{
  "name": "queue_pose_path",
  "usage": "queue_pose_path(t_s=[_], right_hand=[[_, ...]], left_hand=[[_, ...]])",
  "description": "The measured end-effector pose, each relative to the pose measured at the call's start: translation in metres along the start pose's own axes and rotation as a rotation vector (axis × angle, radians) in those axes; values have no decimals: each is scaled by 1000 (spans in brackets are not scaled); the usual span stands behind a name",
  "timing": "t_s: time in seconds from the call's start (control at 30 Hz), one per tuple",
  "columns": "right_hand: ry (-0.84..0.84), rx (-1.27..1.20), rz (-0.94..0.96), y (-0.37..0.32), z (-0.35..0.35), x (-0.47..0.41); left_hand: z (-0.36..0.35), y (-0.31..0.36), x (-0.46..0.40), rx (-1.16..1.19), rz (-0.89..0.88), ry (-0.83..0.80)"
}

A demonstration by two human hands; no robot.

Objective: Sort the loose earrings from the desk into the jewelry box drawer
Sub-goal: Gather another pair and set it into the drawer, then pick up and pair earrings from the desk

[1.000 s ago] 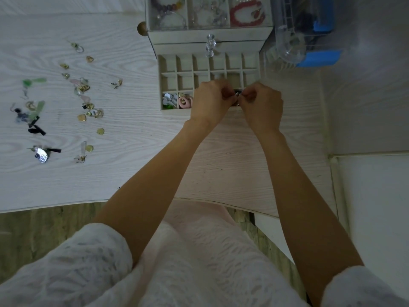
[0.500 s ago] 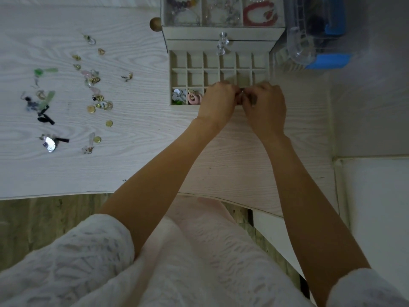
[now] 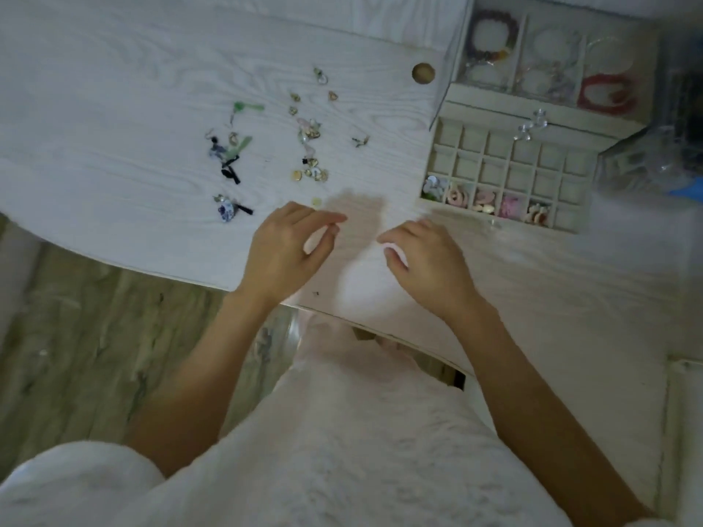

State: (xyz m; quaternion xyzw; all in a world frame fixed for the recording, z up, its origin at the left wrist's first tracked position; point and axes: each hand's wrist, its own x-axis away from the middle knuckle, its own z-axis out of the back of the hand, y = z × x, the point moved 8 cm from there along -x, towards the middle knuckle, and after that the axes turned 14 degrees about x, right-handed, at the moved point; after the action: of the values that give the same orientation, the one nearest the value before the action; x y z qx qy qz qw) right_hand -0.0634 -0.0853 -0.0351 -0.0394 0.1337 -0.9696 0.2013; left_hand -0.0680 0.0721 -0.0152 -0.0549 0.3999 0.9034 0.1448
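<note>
Both of our hands now hang just above the near part of the desk [image 3: 114,89]: the left hand [image 3: 285,249] has its fingers loosely curled, thumb and forefinger apart with nothing between them, and the right hand [image 3: 426,260] is likewise slack and empty. Half a second ago the two were pressed together over the front row of the jewelry box drawer [image 3: 506,176], working something small into a cell; they have since pulled back and drifted left. We take that as one pair delivered, since five cells of the front row now show contents while the rows behind look bare. Just beyond the left hand lies a small gold stud [image 3: 316,201], the nearest of the loose earrings [image 3: 308,146], which spread farther out across the desk in two rough clusters. Plenty remain, so our next reach most likely goes to that stud.
</note>
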Motion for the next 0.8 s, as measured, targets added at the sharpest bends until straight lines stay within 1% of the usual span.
queue_pose_path(t_s=[0.07, 0.13, 0.2, 0.27, 0.33, 0.4, 0.5, 0.67, 0.73, 0.8], right_hand=[[-56, -21, 54, -27, -20, -19], [-83, -46, 32, -46, -38, -38], [-63, -46, -1, -52, -48, -55], [-33, -40, -32, -56, -55, -72], [-21, -30, -61, -59, -60, -83], [-19, -18, -58, -64, -65, -91], [-27, -11, -50, -69, -69, -96], [-47, -32, -110, -61, -74, -95], [-43, -34, -158, -55, -72, -92], [-40, -35, -204, -47, -70, -89]], left_hand=[[28, -45, 22, -40, 203, 79], [45, -82, 41, -36, 383, 118], [44, -97, 48, -30, 448, 124], [36, -98, 45, -19, 433, 107], [21, -94, 40, -16, 384, 45], [13, -97, 38, -11, 363, 17], [18, -109, 36, -1, 392, 49], [33, -126, 31, -29, 397, 88], [32, -123, 26, -36, 372, 80], [21, -114, 19, -38, 343, 34]])
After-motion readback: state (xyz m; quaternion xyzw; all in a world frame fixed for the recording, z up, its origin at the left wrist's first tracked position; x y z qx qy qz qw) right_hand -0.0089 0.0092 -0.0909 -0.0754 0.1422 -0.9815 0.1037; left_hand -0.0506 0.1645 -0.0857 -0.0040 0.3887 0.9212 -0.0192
